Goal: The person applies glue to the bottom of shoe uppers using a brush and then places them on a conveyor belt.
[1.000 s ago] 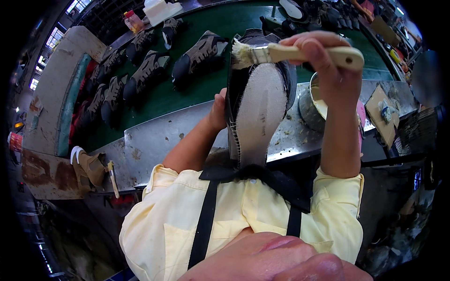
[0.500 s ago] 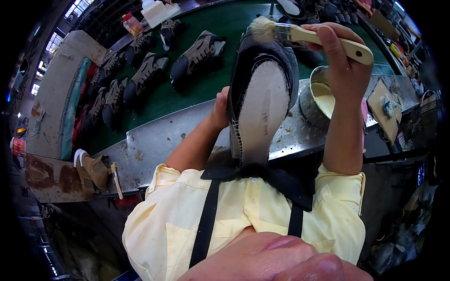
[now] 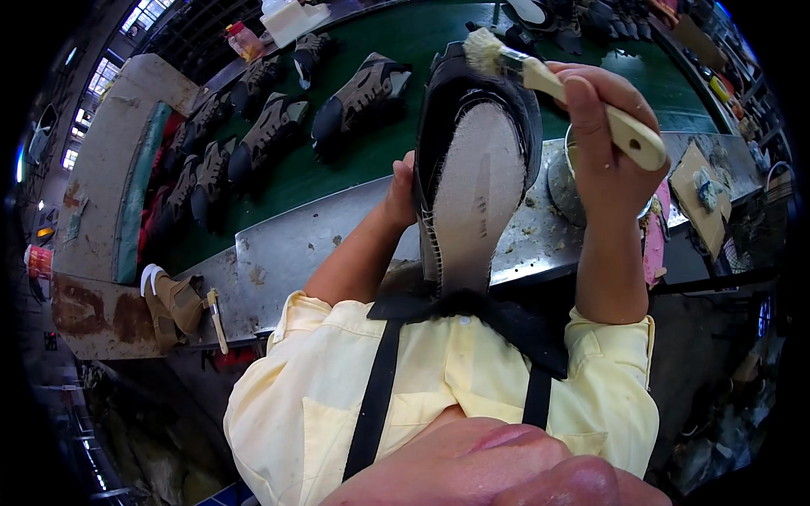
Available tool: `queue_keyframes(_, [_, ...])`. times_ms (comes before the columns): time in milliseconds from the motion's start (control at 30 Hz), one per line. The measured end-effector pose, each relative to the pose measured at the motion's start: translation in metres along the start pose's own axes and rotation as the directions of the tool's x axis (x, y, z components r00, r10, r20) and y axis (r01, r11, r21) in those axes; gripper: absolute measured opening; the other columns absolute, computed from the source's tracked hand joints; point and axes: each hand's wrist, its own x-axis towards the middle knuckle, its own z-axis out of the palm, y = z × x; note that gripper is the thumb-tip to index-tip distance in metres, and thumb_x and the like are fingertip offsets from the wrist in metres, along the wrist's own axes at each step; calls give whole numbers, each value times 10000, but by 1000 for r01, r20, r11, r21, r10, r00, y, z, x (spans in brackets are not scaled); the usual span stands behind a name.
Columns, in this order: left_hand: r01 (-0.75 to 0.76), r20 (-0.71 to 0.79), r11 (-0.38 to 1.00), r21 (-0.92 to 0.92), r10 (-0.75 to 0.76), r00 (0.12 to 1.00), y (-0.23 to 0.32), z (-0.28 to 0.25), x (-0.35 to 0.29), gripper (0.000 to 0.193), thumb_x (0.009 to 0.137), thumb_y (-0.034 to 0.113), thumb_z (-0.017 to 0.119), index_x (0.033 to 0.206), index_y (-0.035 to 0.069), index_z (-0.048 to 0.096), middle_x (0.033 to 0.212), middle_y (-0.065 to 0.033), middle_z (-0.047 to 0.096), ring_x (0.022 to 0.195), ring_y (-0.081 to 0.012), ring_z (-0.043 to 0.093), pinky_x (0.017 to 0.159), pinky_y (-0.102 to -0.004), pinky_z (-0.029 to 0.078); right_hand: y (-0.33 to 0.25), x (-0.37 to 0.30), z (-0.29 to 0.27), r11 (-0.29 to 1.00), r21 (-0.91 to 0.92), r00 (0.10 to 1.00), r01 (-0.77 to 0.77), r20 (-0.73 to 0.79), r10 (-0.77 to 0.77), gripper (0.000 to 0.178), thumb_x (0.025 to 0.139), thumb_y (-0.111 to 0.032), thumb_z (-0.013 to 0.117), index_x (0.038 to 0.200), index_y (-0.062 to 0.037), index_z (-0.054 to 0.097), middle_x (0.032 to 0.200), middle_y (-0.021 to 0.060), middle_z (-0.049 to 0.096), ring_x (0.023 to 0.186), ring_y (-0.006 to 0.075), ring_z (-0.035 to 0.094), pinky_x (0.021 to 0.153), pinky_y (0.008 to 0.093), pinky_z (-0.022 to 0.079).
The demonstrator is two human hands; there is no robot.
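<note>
The near end of the dark, open shoe [image 3: 488, 181] points at six o'clock, against the black apron tie [image 3: 430, 305] at the chest; its long axis runs from there to about twelve. The left hand [image 3: 403, 192], the nearer one, grips its edge at nine o'clock, thumb showing, fingers hidden. At three o'clock, a pot [image 3: 564, 199] stands on the bench [image 3: 316, 226], partly behind the right forearm. Further out, well apart from the left, the right hand [image 3: 614, 118] is at two o'clock, clamped on the brush [image 3: 544, 79], which slants from four toward ten. Its bristles overlap the shoe's far rim near twelve; whether they touch, I cannot tell. Beyond, other shoes [image 3: 359, 101] lie toward ten and eleven.
</note>
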Motion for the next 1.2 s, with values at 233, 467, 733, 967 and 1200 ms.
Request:
queue_keyframes(233, [9,-34,987,-162,-14,999,-11,-14,-4,1072,641,856,348,1403,113,219,1374,-148,340,1253,-284,364,1014,-428,334,-30,-28,14,979,153,952,132,256,-168,61,802,-13,618,837,34,603,843,166,643,742,253,636,635,304,503])
queue_keyframes(467, [-46,-67,897,-440,18,998,-31,-41,-1,1063,647,855,330,1394,105,233,1354,-146,360,1235,-277,380,1006,-424,342,-44,-48,2,927,332,828,177,459,-322,174,733,-52,690,877,7,612,952,193,620,697,244,641,593,295,522])
queue_keyframes(733, [-3,-14,945,-328,-2,1000,-19,-24,7,1054,654,854,309,1384,96,250,1332,-145,384,1214,-270,399,996,-419,352,7,5,10,902,424,898,79,363,-250,126,808,-75,635,889,21,626,894,168,641,801,209,635,661,270,506])
queue_keyframes(967, [9,5,933,-359,-8,1000,-19,-20,12,1048,660,853,292,1375,87,265,1313,-143,405,1196,-263,416,987,-415,360,17,5,13,972,117,968,205,125,-219,110,822,-25,616,925,12,627,937,150,653,835,199,638,743,270,505])
queue_keyframes(1200, [24,-14,817,-576,-40,999,-36,-44,2,1043,666,851,274,1366,79,280,1293,-142,425,1178,-256,432,979,-411,368,-30,-48,19,912,309,860,269,349,-372,182,704,-101,693,841,-2,627,937,164,616,752,256,634,629,299,514])
